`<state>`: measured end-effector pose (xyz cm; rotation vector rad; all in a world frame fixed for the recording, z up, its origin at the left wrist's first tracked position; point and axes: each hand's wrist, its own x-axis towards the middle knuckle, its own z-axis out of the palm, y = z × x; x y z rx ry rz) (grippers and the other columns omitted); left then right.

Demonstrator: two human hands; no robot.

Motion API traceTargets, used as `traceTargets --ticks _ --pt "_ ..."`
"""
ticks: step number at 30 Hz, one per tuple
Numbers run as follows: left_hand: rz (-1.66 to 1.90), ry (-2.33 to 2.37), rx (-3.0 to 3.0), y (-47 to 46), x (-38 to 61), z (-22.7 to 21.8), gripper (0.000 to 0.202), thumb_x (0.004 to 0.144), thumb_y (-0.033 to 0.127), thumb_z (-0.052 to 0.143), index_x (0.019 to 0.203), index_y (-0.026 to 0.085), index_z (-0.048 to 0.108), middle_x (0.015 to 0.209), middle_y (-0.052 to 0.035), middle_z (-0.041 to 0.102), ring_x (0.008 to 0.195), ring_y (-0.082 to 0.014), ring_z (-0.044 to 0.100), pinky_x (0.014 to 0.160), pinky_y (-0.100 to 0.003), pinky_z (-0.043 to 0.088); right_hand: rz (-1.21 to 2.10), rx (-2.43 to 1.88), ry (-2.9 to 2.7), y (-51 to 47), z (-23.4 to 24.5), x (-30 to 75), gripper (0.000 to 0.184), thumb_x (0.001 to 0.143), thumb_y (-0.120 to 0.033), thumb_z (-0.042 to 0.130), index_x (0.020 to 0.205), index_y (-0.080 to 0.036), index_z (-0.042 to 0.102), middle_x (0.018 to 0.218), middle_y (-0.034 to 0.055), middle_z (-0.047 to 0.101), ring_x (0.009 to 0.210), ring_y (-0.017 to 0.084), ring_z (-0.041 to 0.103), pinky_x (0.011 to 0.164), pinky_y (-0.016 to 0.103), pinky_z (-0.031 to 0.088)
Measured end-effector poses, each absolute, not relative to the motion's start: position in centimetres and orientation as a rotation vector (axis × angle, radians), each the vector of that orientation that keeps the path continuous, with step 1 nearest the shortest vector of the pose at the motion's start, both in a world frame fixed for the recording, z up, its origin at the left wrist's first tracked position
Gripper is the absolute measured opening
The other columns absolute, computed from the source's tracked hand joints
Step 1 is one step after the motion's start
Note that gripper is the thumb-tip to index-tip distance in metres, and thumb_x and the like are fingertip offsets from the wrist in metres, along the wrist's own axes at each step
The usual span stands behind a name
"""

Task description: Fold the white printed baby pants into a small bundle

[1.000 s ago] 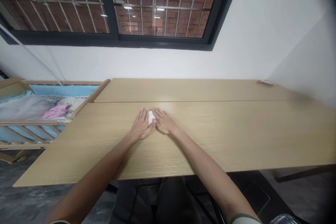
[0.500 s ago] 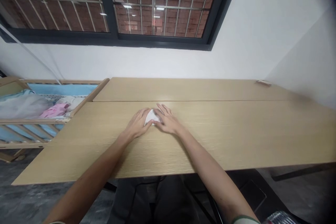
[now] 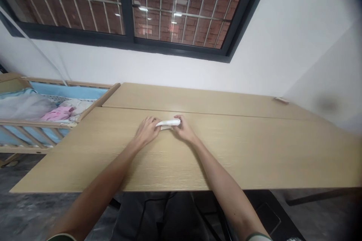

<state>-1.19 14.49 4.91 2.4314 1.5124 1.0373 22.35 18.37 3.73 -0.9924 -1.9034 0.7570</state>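
Note:
Above the near wooden board [image 3: 243, 150] I hold a small folded piece of white paper [image 3: 169, 122]. Its upper layer is lifted and curved, and a second layer shows beneath. My left hand [image 3: 148, 131] pinches the paper's left end, with the fingers bent. At the opposite end, my right hand [image 3: 183, 128] grips it between thumb and fingers. Both wrists are low over the tabletop. The fingertips behind the paper are partly hidden.
A wooden crib [image 3: 96, 101] with blue lining and a pink cloth [image 3: 59, 113] stands at the left. A small flat object [image 3: 280, 100] lies at the far right of the table. Behind the table is a white wall below a barred window [image 3: 181, 47].
The paper lay flat under both hands; now it is raised and folded over between them. My right hand's spread fingers have closed round its right end. The head view has tilted slightly.

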Motion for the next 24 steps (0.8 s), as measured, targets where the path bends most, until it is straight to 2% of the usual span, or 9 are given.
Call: traceTargets --ticks 2,4,7,11,14,17,20,22,24 --pt "1.177 1.528 2.244 14.2 -1.0 5.7 0.022 0.094 0.029 0.054 0.111 0.021 0.065 0.109 -0.0084 0.070 0.107 -0.0257 0.064 0.097 -0.039 0.049 0.915 -0.967 -1.721 18.5 5.0 21.8 0.050 0.084 -0.042 0.066 0.124 -0.024 0.043 0.107 0.0063 0.067 0.094 0.022 0.064 0.085 0.039 0.053" --pt "1.230 1.540 2.059 13.9 -0.8 6.2 0.027 0.094 0.032 0.053 0.117 0.020 0.059 0.107 -0.0073 0.071 0.097 -0.0218 0.068 0.085 -0.033 0.054 1.042 -0.960 -1.579 19.0 6.5 21.3 0.053 0.083 -0.047 0.067 0.123 -0.025 0.040 0.101 0.0041 0.067 0.087 0.020 0.065 0.078 0.035 0.053" --pt "1.066 1.628 1.898 13.5 -0.3 6.5 0.039 0.096 0.031 0.049 0.133 0.019 0.043 0.105 -0.0066 0.074 0.087 -0.0181 0.072 0.074 -0.027 0.054 1.124 -1.095 -1.518 20.3 8.1 20.7 0.058 0.078 -0.051 0.074 0.119 -0.025 0.042 0.091 0.0016 0.065 0.078 0.019 0.064 0.068 0.031 0.052" --pt "0.848 1.774 1.867 13.1 0.3 6.0 0.044 0.088 0.032 0.061 0.128 0.021 0.046 0.103 -0.0095 0.074 0.092 -0.0255 0.072 0.077 -0.033 0.053 1.073 -1.305 -1.595 22.8 7.6 19.6 0.061 0.066 -0.045 0.085 0.109 -0.022 0.048 0.083 -0.0017 0.061 0.069 0.016 0.061 0.058 0.026 0.047" --pt "0.723 1.879 1.896 12.8 0.6 5.6 0.043 0.085 0.035 0.063 0.124 0.022 0.051 0.110 -0.0141 0.072 0.099 -0.0326 0.070 0.082 -0.039 0.051 1.021 -1.339 -1.661 24.7 5.7 18.5 0.057 0.065 -0.041 0.084 0.107 -0.022 0.050 0.077 -0.0044 0.058 0.065 0.014 0.059 0.056 0.025 0.046" --pt "0.641 1.955 1.928 12.4 0.8 5.8 0.040 0.091 0.037 0.057 0.126 0.019 0.051 0.111 -0.0173 0.071 0.100 -0.0359 0.070 0.085 -0.044 0.050 0.911 -1.372 -1.760 25.9 4.3 17.9 0.050 0.071 -0.040 0.079 0.109 -0.021 0.053 0.081 -0.0019 0.062 0.072 0.017 0.062 0.065 0.029 0.052" --pt "0.655 1.996 2.041 11.9 0.8 6.4 0.038 0.095 0.041 0.051 0.124 0.016 0.052 0.112 -0.0198 0.069 0.109 -0.0371 0.066 0.091 -0.046 0.049 0.685 -1.336 -1.886 25.9 4.3 17.9 0.044 0.081 -0.042 0.069 0.117 -0.020 0.056 0.105 0.0081 0.067 0.096 0.022 0.066 0.086 0.040 0.054" --pt "0.731 1.948 2.219 11.4 0.9 6.6 0.039 0.098 0.044 0.048 0.122 0.015 0.055 0.116 -0.0202 0.067 0.116 -0.0361 0.061 0.097 -0.046 0.047 0.537 -1.231 -1.978 25.1 5.1 18.1 0.046 0.091 -0.046 0.059 0.127 -0.020 0.056 0.127 0.0140 0.063 0.117 0.026 0.061 0.102 0.046 0.047" --pt "0.808 1.802 2.415 10.9 1.4 6.4 0.040 0.099 0.044 0.045 0.123 0.015 0.057 0.123 -0.0196 0.065 0.121 -0.0341 0.059 0.102 -0.046 0.045 0.470 -1.097 -2.108 23.7 6.4 18.3 0.051 0.098 -0.051 0.047 0.139 -0.021 0.053 0.143 0.0148 0.055 0.134 0.027 0.050 0.114 0.048 0.037"
